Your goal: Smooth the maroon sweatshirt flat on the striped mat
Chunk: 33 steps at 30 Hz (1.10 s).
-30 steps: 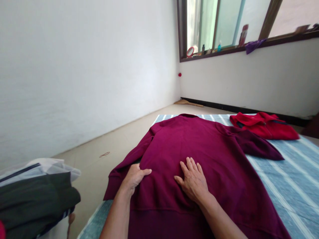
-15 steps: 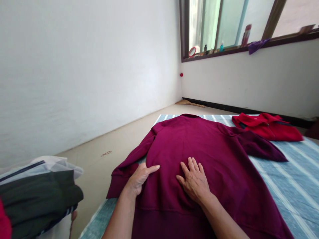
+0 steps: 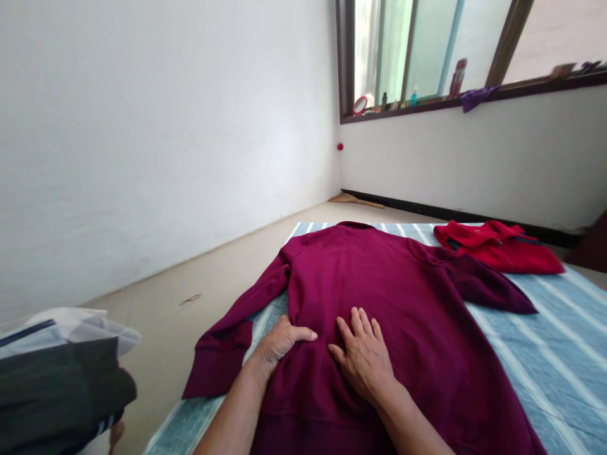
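A maroon long-sleeved sweatshirt (image 3: 374,272) lies spread on a blue-and-white striped sheet (image 3: 559,360), its collar at the far end and its hem towards me. My left hand (image 3: 282,341) grips the left edge of its body, with the thumb on top and the fingers tucked out of sight beneath the fabric. Flat on the middle of the garment rests my right hand (image 3: 365,354), fingers slightly spread. The left sleeve reaches down beside my left forearm, and the right sleeve lies out to the side.
A folded red garment (image 3: 502,248) sits at the far right of the sheet. At the lower left there is a stack of folded clothes (image 3: 61,385), dark and white. Bottles and a small round mirror (image 3: 360,105) stand on the windowsill. A broom (image 3: 358,200) lies by the wall.
My left hand has drawn the sweatshirt's left edge inward to the right, uncovering sheet between body and sleeve. My right hand stays flat on the fabric. The view has shifted slightly.
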{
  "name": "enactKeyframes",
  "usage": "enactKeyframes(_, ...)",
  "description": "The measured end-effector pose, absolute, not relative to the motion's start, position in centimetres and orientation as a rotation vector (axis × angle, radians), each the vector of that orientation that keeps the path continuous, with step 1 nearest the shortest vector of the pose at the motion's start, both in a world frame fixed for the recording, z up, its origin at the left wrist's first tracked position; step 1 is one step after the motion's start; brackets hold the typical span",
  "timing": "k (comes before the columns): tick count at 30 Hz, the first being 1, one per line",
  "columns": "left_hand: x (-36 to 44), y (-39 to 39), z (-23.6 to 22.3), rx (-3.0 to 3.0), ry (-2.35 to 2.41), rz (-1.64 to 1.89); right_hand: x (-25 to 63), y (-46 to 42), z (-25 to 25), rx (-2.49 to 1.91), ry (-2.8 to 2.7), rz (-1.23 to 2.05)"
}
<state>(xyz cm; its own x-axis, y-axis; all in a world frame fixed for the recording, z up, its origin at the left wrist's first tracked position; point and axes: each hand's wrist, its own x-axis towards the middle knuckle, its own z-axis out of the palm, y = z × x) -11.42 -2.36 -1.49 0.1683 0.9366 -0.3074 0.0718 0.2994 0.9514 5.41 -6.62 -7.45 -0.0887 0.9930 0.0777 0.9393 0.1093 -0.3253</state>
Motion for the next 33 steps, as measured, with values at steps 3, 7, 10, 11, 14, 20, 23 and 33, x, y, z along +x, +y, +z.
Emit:
enactKeyframes(3,-11.9,-2.1,-2.0,1.014,1.176,0.828,5.4,-6.6,-7.4,-1.899,-2.108,0.286)
enactKeyframes(7,-12.4,-2.0,-1.8,0.897,1.21,0.843,5.5,-6.6,-7.4,-1.902,-2.102,0.294)
enactKeyframes(10,-12.4,-2.0,-1.6,0.88,1.225,0.799,5.5,-6.5,-7.3,-1.903,-2.103,0.308)
enactKeyframes(11,-12.4,-2.0,-1.5,0.878,1.237,0.79,5.5,-6.5,-7.3,-1.903,-2.104,0.311)
enactKeyframes(14,-12.4,-2.1,-1.6,0.857,1.272,0.769,5.4,-6.4,-7.3,-1.906,-2.106,0.313)
enactKeyframes(20,-12.4,-2.3,-2.1,0.792,1.304,0.741,5.3,-6.5,-7.2,-1.909,-2.105,0.314)
enactKeyframes(23,-12.6,-2.2,-2.4,0.756,1.268,0.736,5.2,-6.6,-7.1,-1.919,-2.09,0.302)
enactKeyframes(33,-12.5,-2.0,-2.3,0.807,1.281,0.718,5.2,-6.6,-7.3,-1.92,-2.081,0.303)
